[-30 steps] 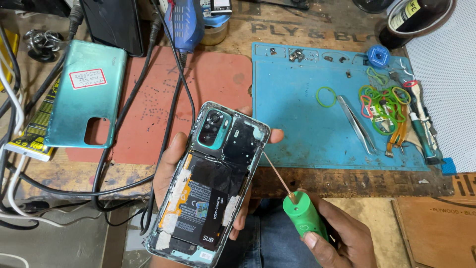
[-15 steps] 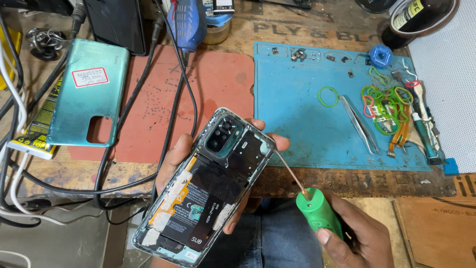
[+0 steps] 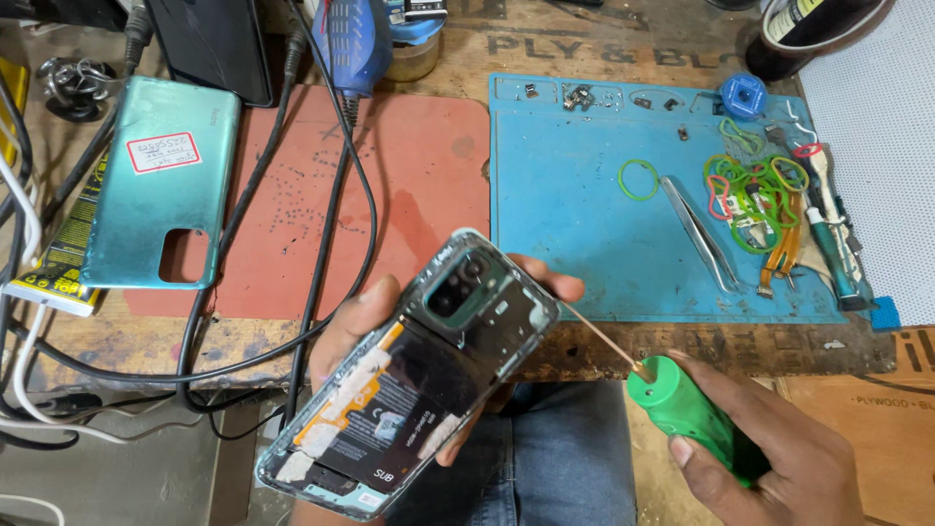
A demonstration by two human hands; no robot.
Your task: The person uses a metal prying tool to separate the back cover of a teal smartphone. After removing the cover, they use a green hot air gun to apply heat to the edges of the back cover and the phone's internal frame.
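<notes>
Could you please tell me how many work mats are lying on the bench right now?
2. The red mat lies mid-bench, crossed by black cables; the blue mat sits right of it, carrying tweezers and rubber bands. Others may lie outside the view.

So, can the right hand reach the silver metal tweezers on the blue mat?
Probably yes: the tweezers lie uncovered beyond the right hand, but it holds the green screwdriver.

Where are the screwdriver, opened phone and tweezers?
screwdriver [image 3: 687, 414], head view, on the green handle.
opened phone [image 3: 409, 390], head view, on the black battery.
tweezers [image 3: 703, 232], head view, mid-length of the metal arms.
</notes>
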